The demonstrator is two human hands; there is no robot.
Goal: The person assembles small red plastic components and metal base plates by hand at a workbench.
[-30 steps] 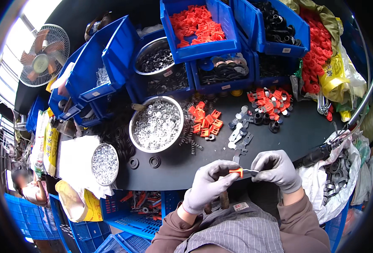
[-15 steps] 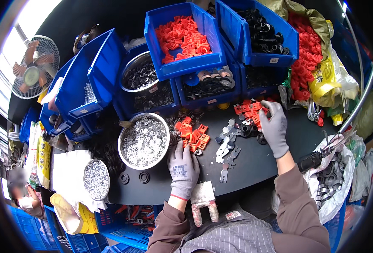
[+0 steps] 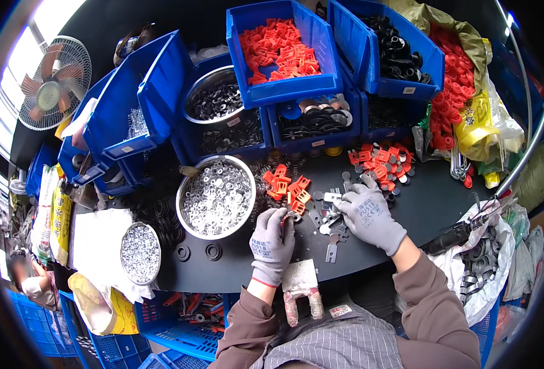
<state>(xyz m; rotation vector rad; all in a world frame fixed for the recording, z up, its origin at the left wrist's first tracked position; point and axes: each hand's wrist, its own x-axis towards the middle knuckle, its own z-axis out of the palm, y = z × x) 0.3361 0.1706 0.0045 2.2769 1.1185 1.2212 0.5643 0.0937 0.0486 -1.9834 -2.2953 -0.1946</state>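
Note:
My left hand, in a grey glove, is closed at the near side of the small orange plastic clips. A bit of orange-red shows between its thumb and fingers, so it pinches one such piece, mostly hidden. My right hand, gloved alike, reaches over the pile of flat silver metal plates. Its fingertips are at a bright metal plate and appear to pinch it. Beyond that hand lies a larger heap of orange clips mixed with small dark and silver discs.
A steel bowl of metal washers stands left of my left hand, with black rings before it. Blue bins line the back. A white block sits at the table's front edge. A bag of grey rings is at right.
My right hand has come left and nearer, from the orange heap to the metal plates. My left hand has closed its fingers beside the clips. The whole view has shifted slightly.

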